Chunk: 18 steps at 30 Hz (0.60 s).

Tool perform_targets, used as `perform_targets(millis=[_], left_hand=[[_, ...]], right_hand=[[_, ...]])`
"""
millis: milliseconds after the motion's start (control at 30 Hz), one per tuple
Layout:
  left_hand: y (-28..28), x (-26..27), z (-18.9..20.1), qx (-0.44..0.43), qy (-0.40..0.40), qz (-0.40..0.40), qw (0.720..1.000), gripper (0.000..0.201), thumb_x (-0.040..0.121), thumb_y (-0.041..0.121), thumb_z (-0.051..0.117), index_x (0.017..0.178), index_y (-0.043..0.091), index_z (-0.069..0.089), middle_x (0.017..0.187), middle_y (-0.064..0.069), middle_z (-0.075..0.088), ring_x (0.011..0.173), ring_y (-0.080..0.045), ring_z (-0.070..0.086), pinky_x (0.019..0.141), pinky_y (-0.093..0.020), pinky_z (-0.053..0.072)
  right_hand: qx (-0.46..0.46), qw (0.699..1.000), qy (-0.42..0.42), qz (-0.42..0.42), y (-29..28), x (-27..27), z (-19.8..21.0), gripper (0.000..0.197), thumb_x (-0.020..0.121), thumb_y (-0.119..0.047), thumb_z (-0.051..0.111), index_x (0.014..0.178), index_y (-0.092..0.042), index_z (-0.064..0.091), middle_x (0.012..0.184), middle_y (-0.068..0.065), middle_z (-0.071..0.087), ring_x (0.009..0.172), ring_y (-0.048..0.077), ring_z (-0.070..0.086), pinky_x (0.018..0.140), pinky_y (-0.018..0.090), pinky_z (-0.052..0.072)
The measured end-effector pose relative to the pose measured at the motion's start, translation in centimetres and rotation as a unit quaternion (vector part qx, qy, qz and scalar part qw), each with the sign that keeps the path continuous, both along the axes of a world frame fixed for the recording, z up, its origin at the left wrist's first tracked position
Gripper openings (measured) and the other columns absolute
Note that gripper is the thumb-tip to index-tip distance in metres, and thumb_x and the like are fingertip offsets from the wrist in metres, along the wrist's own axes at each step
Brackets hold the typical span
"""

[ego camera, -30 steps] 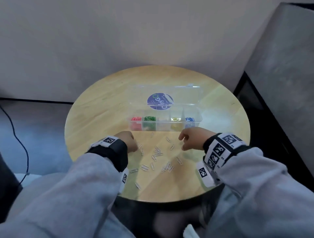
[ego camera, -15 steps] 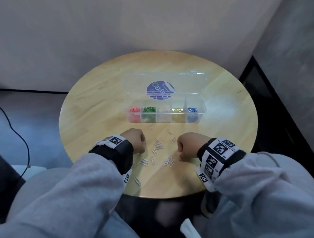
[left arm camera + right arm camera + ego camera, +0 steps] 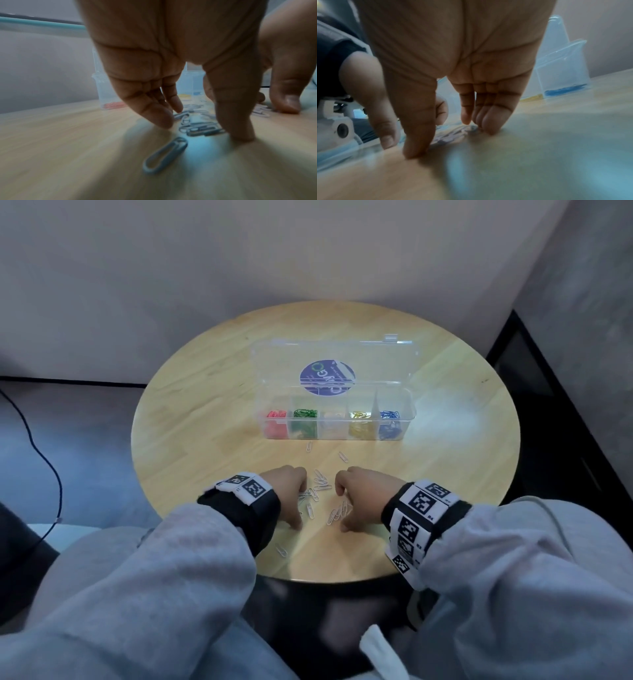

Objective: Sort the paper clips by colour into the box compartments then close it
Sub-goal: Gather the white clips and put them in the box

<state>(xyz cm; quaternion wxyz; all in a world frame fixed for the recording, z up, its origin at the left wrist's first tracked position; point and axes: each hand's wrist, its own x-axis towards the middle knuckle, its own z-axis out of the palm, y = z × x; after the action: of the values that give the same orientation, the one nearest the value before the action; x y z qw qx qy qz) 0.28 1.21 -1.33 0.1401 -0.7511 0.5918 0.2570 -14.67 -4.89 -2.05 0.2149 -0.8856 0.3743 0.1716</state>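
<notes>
The clear box [image 3: 337, 429] stands open mid-table, its lid [image 3: 281, 364] with a blue sticker lying back. Red, green, pale, yellow and blue clips sit in its five compartments. Several white paper clips [image 3: 320, 489] lie in a loose pile in front of it. My left hand [image 3: 289, 498] and right hand [image 3: 359, 498] flank the pile, fingers pointing down with tips on the wood. Neither holds anything. In the left wrist view the fingers [image 3: 159, 119] and thumb bracket clips [image 3: 200, 128]. In the right wrist view the fingertips [image 3: 489, 125] press beside blurred clips [image 3: 452, 135].
One stray white clip [image 3: 281, 550] lies near the round wooden table's [image 3: 205, 422] front edge, also in the left wrist view [image 3: 164, 154]. Two more clips [image 3: 309, 446] rest just before the box. A dark cable [image 3: 44, 460] runs over the floor at left.
Both hands have drawn back from near the box toward me and closed in on the white pile. Their fingertips now rest on the table either side of it.
</notes>
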Motion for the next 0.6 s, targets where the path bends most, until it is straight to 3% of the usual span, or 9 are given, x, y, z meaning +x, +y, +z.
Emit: perform_targets(millis=[200,367,500,600], left_hand=[[-0.73,-0.1,-0.18,-0.011,0.025,0.014,1.0,0.035,0.073,0.023,0.075,0.103,0.018,0.059,0.108,-0.001,0.063,0.093,-0.021,0.056,0.072,-0.026,0.041],[-0.98,0.23,-0.63,-0.026,0.039,0.021,0.999,0.02,0.074,0.023,0.074,0.084,0.024,0.057,0.092,0.003,0.062,0.083,-0.016,0.054,0.069,-0.025,0.04],[-0.91,0.5,-0.56,-0.031,0.034,0.002,0.999,0.032,0.073,0.029,0.076,0.098,0.021,0.058,0.092,0.005,0.054,0.083,-0.017,0.05,0.069,-0.026,0.037],[-0.71,0.65,-0.57,-0.023,0.025,-0.017,0.999,0.043,0.07,0.03,0.078,0.106,0.02,0.057,0.091,0.005,0.049,0.083,-0.018,0.049,0.071,-0.028,0.039]], right_hand=[[0.009,0.999,-0.004,0.033,-0.38,0.85,0.07,0.02,0.081,-0.018,0.066,0.1,-0.016,0.059,0.096,-0.002,0.052,0.086,0.017,0.049,0.081,0.03,0.046],[0.006,0.998,-0.017,0.054,-0.55,0.52,0.04,0.02,0.079,-0.02,0.068,0.097,-0.02,0.06,0.099,-0.002,0.049,0.091,0.019,0.052,0.084,0.034,0.05],[0.008,0.995,-0.027,0.099,-0.16,0.42,0.01,0.028,0.079,-0.024,0.07,0.105,-0.025,0.06,0.112,-0.002,0.048,0.1,0.019,0.053,0.088,0.038,0.05],[0.012,0.992,-0.027,0.121,-0.09,0.71,0.21,0.026,0.081,-0.021,0.068,0.105,-0.026,0.061,0.106,-0.003,0.046,0.099,0.018,0.053,0.088,0.037,0.049]])
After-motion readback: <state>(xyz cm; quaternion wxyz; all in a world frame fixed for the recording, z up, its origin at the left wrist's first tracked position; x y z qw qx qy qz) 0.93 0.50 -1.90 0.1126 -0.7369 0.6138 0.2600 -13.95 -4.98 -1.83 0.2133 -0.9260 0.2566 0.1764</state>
